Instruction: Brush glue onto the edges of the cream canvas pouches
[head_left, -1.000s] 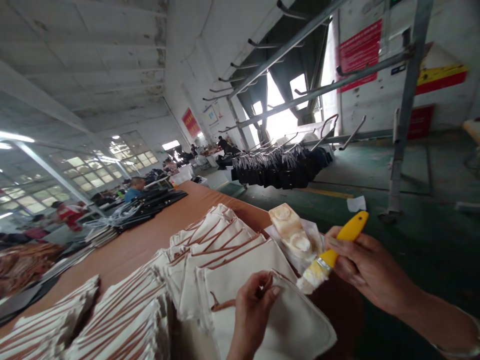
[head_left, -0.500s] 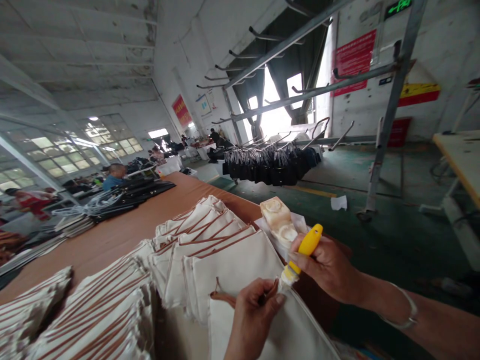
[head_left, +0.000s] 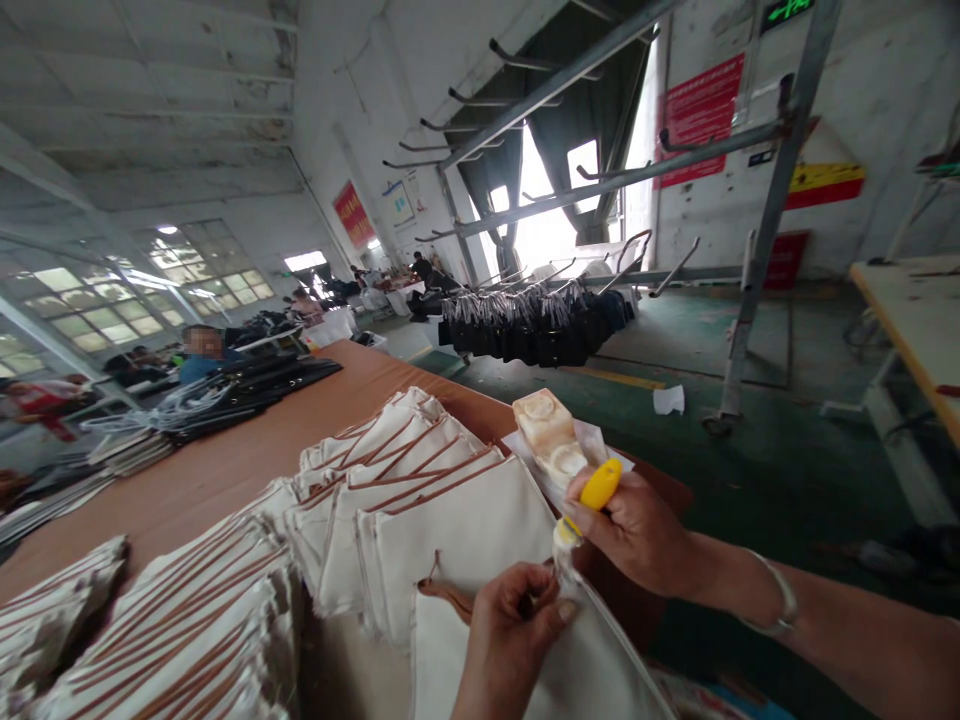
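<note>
My right hand [head_left: 641, 530] grips a brush [head_left: 602, 484] by its yellow handle. Its whitish bristles point down at the brown edging of a cream fabric piece [head_left: 592, 655]. My left hand [head_left: 514, 630] pinches that brown-trimmed edge close to the bristles; whether the bristles touch the strip or a fingertip I cannot tell. Just beyond the brush stands a stained whitish container [head_left: 546, 425] on a white sheet. Left of my hands, overlapping cream pieces with brown trim [head_left: 450, 510] lie in a fanned pile.
More stacked trimmed pieces [head_left: 187, 620] lie on the brown tabletop [head_left: 330, 380], with black pieces [head_left: 255, 390] farther back. A metal rack [head_left: 765, 250] with dark hanging items [head_left: 532, 325] stands beyond the table. Another table [head_left: 911, 300] is at right. A person [head_left: 202, 355] sits at far left.
The brush has tilted and shifted slightly left with my right hand, its bristles staying near the pinched edge. My left hand keeps its pinch. The whole view has shifted a little.
</note>
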